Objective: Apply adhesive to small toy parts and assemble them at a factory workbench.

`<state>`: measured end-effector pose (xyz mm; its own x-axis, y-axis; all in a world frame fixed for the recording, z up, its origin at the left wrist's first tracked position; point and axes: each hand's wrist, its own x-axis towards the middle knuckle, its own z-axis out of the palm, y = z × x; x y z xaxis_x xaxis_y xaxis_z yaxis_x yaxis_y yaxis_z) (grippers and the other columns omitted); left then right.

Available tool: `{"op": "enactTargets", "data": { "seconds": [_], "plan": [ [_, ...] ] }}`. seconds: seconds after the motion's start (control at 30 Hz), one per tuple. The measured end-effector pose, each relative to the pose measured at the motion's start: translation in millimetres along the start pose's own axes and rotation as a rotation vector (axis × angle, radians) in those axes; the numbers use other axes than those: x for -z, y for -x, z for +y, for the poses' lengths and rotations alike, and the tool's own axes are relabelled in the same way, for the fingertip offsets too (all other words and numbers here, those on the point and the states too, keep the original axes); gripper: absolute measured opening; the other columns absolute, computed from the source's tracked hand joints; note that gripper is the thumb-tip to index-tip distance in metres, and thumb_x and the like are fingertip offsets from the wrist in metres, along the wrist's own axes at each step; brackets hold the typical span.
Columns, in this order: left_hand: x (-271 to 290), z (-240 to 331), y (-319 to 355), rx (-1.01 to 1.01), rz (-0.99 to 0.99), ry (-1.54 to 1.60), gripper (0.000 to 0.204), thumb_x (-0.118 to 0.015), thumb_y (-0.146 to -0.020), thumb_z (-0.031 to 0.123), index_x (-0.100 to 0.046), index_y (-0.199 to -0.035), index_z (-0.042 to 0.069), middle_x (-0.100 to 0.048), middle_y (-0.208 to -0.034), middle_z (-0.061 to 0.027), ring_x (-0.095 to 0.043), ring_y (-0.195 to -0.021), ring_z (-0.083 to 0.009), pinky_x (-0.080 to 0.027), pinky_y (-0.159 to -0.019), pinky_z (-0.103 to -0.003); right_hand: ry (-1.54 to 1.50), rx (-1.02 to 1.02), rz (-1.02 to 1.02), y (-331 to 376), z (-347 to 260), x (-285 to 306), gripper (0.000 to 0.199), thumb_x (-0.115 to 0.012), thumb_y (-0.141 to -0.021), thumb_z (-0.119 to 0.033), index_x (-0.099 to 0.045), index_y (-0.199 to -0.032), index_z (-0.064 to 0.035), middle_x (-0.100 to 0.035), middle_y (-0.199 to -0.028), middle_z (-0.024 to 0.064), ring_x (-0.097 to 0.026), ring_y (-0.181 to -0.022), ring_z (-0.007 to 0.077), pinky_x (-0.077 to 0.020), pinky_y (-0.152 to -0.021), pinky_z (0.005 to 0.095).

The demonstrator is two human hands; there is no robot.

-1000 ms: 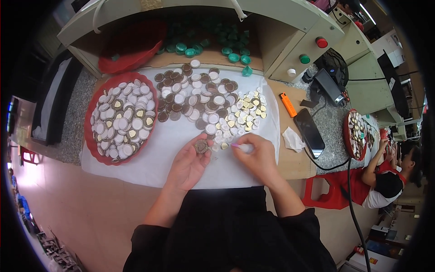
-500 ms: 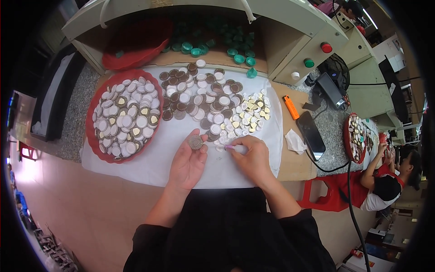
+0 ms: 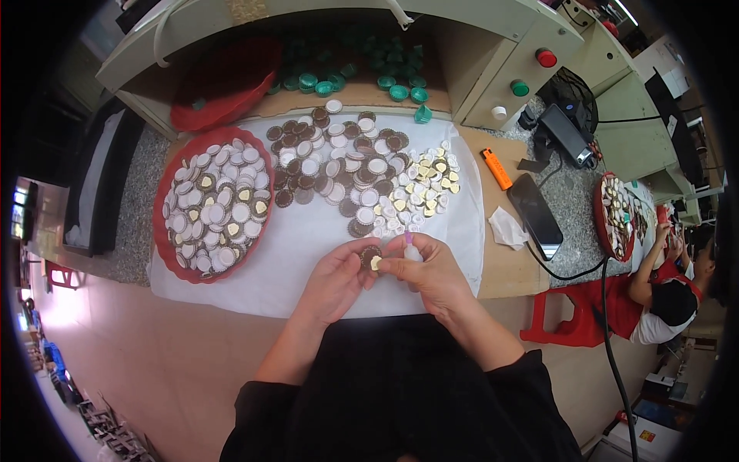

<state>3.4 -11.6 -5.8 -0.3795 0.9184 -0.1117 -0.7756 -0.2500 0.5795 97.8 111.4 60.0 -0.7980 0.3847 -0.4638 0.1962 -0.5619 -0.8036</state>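
Near the front of the white sheet, my left hand (image 3: pixel 335 279) pinches a round brown disc (image 3: pixel 369 254) with a scalloped rim. Beside it my right hand (image 3: pixel 431 277) presses a small gold piece (image 3: pixel 376 263) against the disc's lower right edge. That same hand also grips a small whitish tube with a purple tip (image 3: pixel 409 239), mostly hidden by the fingers. Beyond my hands lies a spread of brown and white discs (image 3: pixel 339 162). To its right is a heap of small gold and white pieces (image 3: pixel 427 181), some heart-shaped.
A red tray (image 3: pixel 162 223) of discs stands at left, some bearing gold hearts. Green cups (image 3: pixel 398 93) and another red tray (image 3: pixel 231 85) sit under the machine housing. An orange cutter (image 3: pixel 496 168), phone (image 3: pixel 536 215) and crumpled tissue (image 3: pixel 506 229) lie right. A person (image 3: pixel 670 285) works far right.
My hands have come together. My right hand has brought a gold piece to the disc, and the purple-tipped tube now points upward. The left hand has moved right and nearer me, turning the disc.
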Motion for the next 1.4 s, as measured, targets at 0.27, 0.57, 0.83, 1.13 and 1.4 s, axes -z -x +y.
{"op": "enactTargets", "data": {
  "seconds": [0.27, 0.57, 0.83, 1.13, 1.4],
  "plan": [
    [-2, 2, 2, 0.024, 0.005, -0.033, 0.04, -0.05, -0.082, 0.023, -0.044, -0.111, -0.005, -0.052, -0.092, -0.0051, -0.043, -0.074, -0.0112, -0.035, -0.065, -0.024, 0.034, 0.036, -0.009, -3, 4, -1, 0.024, -0.069, -0.064, -0.006, -0.052, -0.081, -0.0071, -0.054, -0.066, -0.0007, -0.044, -0.055, 0.003, -0.0251, -0.041, 0.0131],
    [0, 2, 2, 0.02, -0.002, -0.034, 0.042, -0.05, -0.082, 0.023, -0.044, -0.112, -0.006, -0.052, -0.094, -0.0062, -0.044, -0.075, -0.0125, -0.036, -0.066, -0.024, 0.028, -0.015, 0.029, -3, 1, -4, 0.021, -0.07, -0.062, -0.009, -0.054, -0.076, -0.0083, -0.053, -0.065, -0.0008, -0.042, -0.053, 0.0038, -0.0241, -0.041, 0.0149],
    [-3, -1, 2, -0.064, 0.013, -0.19, 0.035, -0.043, -0.086, 0.018, -0.044, -0.113, -0.004, -0.05, -0.101, -0.0082, -0.045, -0.078, -0.0128, -0.037, -0.066, -0.025, -0.008, 0.015, 0.048, -8, 6, -4, 0.017, -0.066, -0.065, -0.002, -0.057, -0.079, -0.0028, -0.058, -0.07, 0.0048, -0.051, -0.06, 0.0085, -0.0364, -0.05, 0.0182],
    [-4, -3, 5, -0.137, 0.009, -0.324, 0.033, -0.042, -0.086, 0.013, -0.043, -0.116, -0.001, -0.047, -0.11, -0.0101, -0.046, -0.079, -0.0128, -0.041, -0.068, -0.025, 0.038, 0.097, 0.005, -15, 17, 1, 0.012, -0.062, -0.069, 0.002, -0.058, -0.081, 0.0042, -0.059, -0.071, 0.0092, -0.055, -0.061, 0.0115, -0.0442, -0.058, 0.0237],
    [-5, -9, 5, -0.14, 0.134, -0.383, 0.032, -0.043, -0.085, 0.006, -0.043, -0.115, -0.001, -0.052, -0.098, -0.0097, -0.049, -0.072, -0.0123, -0.043, -0.062, -0.024, 0.143, 0.154, 0.043, -16, 21, 3, 0.01, -0.063, -0.069, -0.002, -0.061, -0.078, 0.0028, -0.059, -0.067, 0.0058, -0.051, -0.057, 0.0077, -0.0403, -0.052, 0.0199]
  ]
}}
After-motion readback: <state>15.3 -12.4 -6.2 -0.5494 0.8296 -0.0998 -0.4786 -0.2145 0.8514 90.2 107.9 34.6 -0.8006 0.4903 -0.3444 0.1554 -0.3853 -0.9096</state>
